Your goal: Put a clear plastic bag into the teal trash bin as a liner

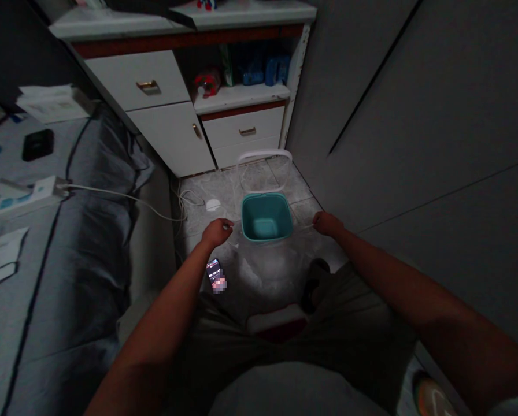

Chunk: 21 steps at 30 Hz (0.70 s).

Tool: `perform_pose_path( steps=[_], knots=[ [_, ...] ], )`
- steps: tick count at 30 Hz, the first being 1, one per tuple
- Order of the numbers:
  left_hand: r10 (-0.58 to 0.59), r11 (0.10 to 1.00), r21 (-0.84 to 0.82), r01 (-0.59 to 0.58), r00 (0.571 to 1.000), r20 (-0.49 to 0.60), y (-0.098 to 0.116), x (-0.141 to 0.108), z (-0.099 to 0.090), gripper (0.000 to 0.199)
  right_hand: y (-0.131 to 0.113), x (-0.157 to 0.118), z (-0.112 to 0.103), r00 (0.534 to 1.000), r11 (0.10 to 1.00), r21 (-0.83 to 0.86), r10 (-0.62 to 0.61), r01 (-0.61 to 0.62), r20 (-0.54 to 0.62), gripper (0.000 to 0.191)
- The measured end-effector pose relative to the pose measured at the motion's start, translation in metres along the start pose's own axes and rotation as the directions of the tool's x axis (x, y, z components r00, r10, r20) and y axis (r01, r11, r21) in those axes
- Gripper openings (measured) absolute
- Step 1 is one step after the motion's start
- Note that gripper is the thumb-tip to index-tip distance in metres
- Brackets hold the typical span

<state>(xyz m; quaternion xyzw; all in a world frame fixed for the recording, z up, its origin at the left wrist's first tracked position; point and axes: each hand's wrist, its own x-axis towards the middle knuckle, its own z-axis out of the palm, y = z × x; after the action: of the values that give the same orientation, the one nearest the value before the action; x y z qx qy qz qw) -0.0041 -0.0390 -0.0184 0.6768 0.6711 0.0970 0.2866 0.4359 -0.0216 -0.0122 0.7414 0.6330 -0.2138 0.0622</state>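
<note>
A teal bin (266,216) stands on the tiled floor, its inside visible from above. Behind it rises a white ring-shaped frame (264,153), tilted up. A thin, clear plastic bag (270,260) spreads in front of the bin and out to both sides. My left hand (217,232), left of the bin, is closed on the bag's edge. To the right of the bin, my right hand (327,223) pinches the opposite edge of the bag. Neither hand touches the bin.
A lit phone (216,275) lies on the floor at the left, near a white cable (185,199). White cabinets (167,136) stand behind, a grey wardrobe (415,133) rises at the right, and a bed (46,260) with a power strip (29,195) is at the left.
</note>
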Motion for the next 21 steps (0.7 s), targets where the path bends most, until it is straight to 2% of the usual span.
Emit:
perform_pose_path(
  steps=[4,6,8,10,12,14,16,18,21],
  knots=[
    [0.062,0.995,-0.082,-0.057,0.996,0.066,0.007,0.002,0.001,0.021,0.000,0.026,-0.003,0.999,0.999,0.052,0.010,-0.013,0.043,0.011],
    [0.089,0.994,-0.071,-0.084,0.994,0.069,0.009,0.003,-0.002,0.021,-0.010,0.042,-0.016,0.999,0.989,0.140,0.032,-0.038,0.040,0.010],
    [0.086,0.994,-0.077,-0.083,0.996,0.032,0.011,0.003,-0.007,0.029,-0.026,0.059,-0.035,0.998,0.960,0.270,0.068,-0.070,0.016,0.016],
    [0.044,0.993,-0.108,-0.043,0.999,0.003,0.013,0.003,-0.012,0.041,-0.047,0.075,-0.059,0.994,0.908,0.409,0.105,-0.089,-0.015,0.031],
    [0.004,0.991,-0.133,-0.001,1.000,0.023,0.014,0.002,-0.018,0.047,-0.072,0.089,-0.084,0.994,0.843,0.531,0.111,-0.080,-0.026,0.053],
    [-0.011,0.993,-0.115,0.018,0.998,0.062,0.014,0.001,-0.023,0.047,-0.096,0.099,-0.105,0.996,0.788,0.614,0.077,-0.042,-0.032,0.072],
    [-0.020,0.997,-0.069,0.026,0.996,0.087,0.013,0.000,-0.027,0.046,-0.117,0.106,-0.118,0.999,0.759,0.651,0.036,-0.005,-0.035,0.081],
    [-0.037,0.999,-0.020,0.040,0.994,0.101,0.011,-0.001,-0.029,0.045,-0.131,0.110,-0.124,1.000,0.754,0.657,0.000,0.013,-0.020,0.079],
    [-0.060,0.998,0.023,0.057,0.991,0.121,0.010,-0.002,-0.029,0.039,-0.137,0.111,-0.122,1.000,0.762,0.647,-0.022,0.009,0.013,0.066]
  ],
)
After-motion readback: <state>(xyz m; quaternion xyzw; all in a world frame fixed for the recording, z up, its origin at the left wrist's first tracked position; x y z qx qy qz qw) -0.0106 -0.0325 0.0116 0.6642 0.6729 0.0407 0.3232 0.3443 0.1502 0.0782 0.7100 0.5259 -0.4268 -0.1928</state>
